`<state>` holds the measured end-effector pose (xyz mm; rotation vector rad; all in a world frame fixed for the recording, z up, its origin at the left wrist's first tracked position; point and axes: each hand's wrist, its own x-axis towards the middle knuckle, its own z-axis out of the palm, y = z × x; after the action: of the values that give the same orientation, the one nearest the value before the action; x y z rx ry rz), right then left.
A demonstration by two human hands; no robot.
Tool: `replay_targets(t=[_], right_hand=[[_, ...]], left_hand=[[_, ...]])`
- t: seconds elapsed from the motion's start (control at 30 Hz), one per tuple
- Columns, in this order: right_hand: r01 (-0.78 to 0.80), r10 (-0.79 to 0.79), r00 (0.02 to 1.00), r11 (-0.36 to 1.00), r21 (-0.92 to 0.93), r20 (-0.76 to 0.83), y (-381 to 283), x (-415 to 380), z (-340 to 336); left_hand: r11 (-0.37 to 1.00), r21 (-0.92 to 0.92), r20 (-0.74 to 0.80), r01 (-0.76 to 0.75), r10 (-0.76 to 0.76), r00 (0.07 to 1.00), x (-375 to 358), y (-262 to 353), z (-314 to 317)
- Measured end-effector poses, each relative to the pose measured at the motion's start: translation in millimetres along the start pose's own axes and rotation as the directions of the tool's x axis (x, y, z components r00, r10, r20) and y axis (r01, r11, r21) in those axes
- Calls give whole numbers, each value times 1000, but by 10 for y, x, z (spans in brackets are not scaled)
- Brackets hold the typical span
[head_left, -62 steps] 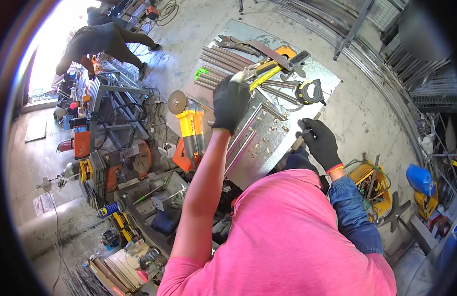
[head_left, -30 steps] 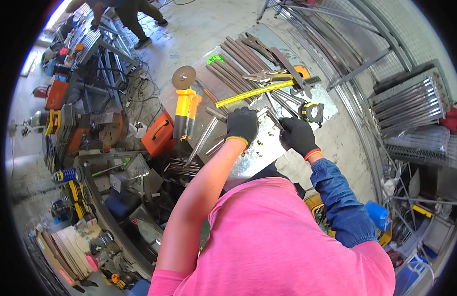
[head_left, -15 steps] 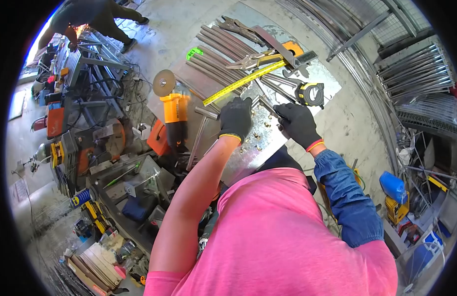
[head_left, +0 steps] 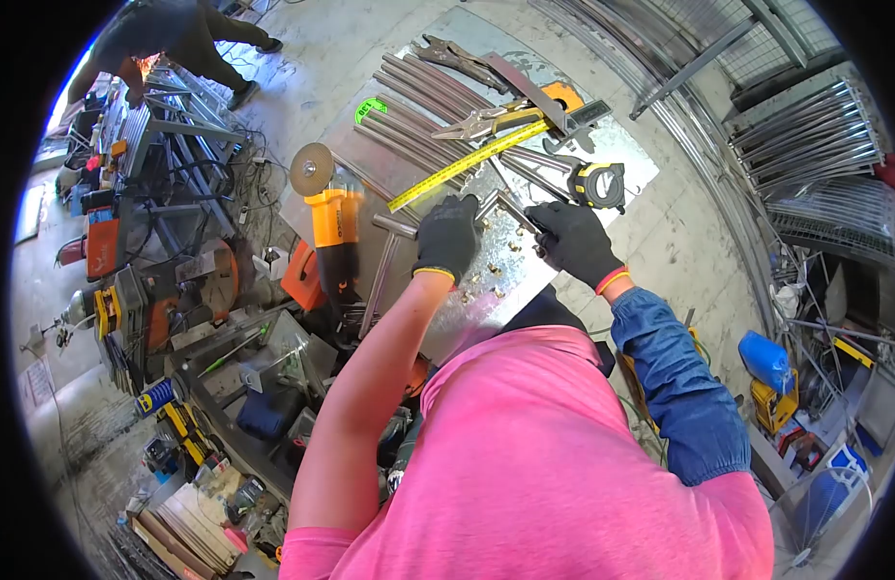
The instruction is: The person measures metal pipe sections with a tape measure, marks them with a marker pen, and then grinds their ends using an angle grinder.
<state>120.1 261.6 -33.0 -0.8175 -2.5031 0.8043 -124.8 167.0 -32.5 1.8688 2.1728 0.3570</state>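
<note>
My left hand [head_left: 449, 237], in a black glove, has its fingers curled round a short metal tube [head_left: 489, 202]. My right hand [head_left: 575, 242], gloved the same way, grips another metal tube [head_left: 514, 207], whose far end comes close to the first one. Small brass-coloured pieces [head_left: 497, 269] lie on the metal sheet [head_left: 513, 290] beneath them. Beside my left knuckles is a T-shaped tube [head_left: 395, 225]. Across a row of metal tubes [head_left: 409, 140], the yellow blade of a tape measure [head_left: 467, 166] lies extended; its black case [head_left: 598, 184] sits beyond my right hand.
An angle grinder [head_left: 332, 217] stands disc up at the left. Locking pliers [head_left: 491, 121], a clamp [head_left: 457, 58] and a caliper [head_left: 587, 114] lie on the far side. A person [head_left: 172, 43] works amid sparks at upper left. Long tubes [head_left: 704, 155] lie along the right floor.
My left hand has shifted slightly left and towards me, and more of the short tube shows at its fingertips. My right hand keeps its grip on the other tube.
</note>
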Motion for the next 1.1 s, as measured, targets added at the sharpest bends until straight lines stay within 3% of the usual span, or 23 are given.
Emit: replay_targets(t=[0.13, 0.27, 0.4, 0.5, 0.57, 0.8, 0.93, 1.0, 1.1], right_hand=[[-24, 21, 999, 994, 102, 36, -5, -11, -59], [-80, 75, 995, 993, 92, 59, -30, -5, -73], [-25, 25, 1000, 996, 83, 5, -17, -5, -47], [-105, 100, 994, 987, 119, 43, -29, 1, -56], [-128, 125, 990, 991, 49, 68, -1, -5, -36], [-119, 116, 991, 991, 55, 62, -74, 44, -78], [-200, 197, 977, 980, 25, 81, -166, 76, -78], [-229, 227, 970, 973, 11, 81, -190, 87, -66], [-297, 294, 953, 954, 37, 77, -243, 76, -65]], left_hand=[[992, -115, 83, 47, -38, 996, -30, -41, -105], [986, -129, 131, 108, -92, 987, 28, -79, -77], [982, -141, 169, 125, -101, 980, 79, -62, -146], [988, -123, 131, 96, -80, 988, 45, -10, -103], [997, -65, 8, 49, -49, 999, -12, 31, -30], [997, -4, 10, 82, -82, 997, -6, 85, -24], [992, -16, 30, 128, -128, 991, -42, 114, -15], [995, -6, -44, 99, -99, 994, -54, 111, -1], [994, -73, -34, 77, -79, 996, -19, 49, 5]])
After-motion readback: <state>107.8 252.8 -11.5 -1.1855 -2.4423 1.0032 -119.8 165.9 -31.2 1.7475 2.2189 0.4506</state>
